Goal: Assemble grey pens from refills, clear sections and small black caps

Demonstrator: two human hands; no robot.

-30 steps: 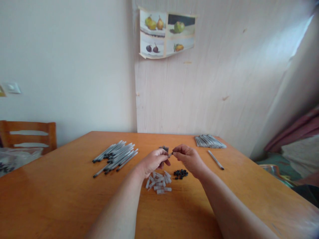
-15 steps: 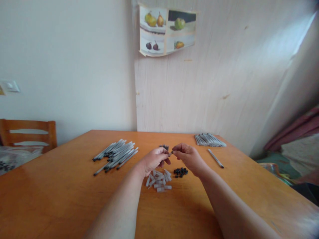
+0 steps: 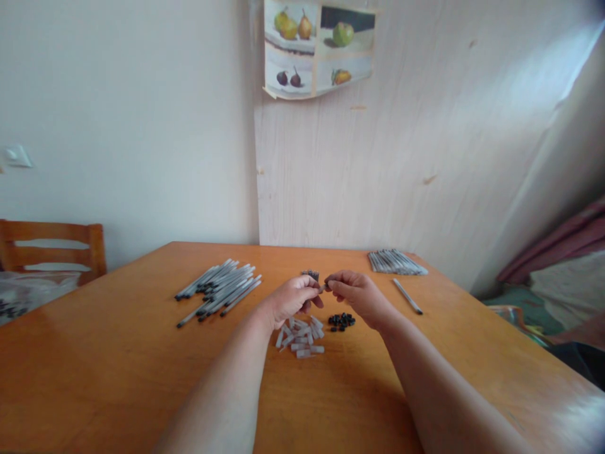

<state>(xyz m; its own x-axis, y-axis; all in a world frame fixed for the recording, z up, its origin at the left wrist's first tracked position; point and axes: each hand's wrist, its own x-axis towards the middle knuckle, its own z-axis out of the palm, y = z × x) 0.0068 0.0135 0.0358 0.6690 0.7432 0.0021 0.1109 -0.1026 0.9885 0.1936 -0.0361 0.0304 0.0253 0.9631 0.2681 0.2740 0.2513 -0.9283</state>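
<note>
My left hand (image 3: 297,299) is closed, pinching a small pale piece (image 3: 322,289) between thumb and fingertips; most of it is hidden. Just to its right, my right hand (image 3: 354,293) pinches a small black plug (image 3: 327,286) against or very close to the end of that piece. Below my left hand lies a loose pile of translucent white, tube-like pieces (image 3: 302,340). A heap of small black plugs (image 3: 341,321) sits below my right hand. Behind my fingers stands a cluster of dark, thin items (image 3: 311,275), partly covered.
On the wooden table (image 3: 142,378), a pile of grey pens with black ends (image 3: 220,287) lies at left. A neat stack of similar pens (image 3: 396,261) is at the far right, with a single pen (image 3: 408,296) in front. A chair (image 3: 51,243) stands at left.
Both hands stay together over the table, with the pale piece and black plug still at the fingertips. The view has tilted slightly downward; the piles look unchanged.
</note>
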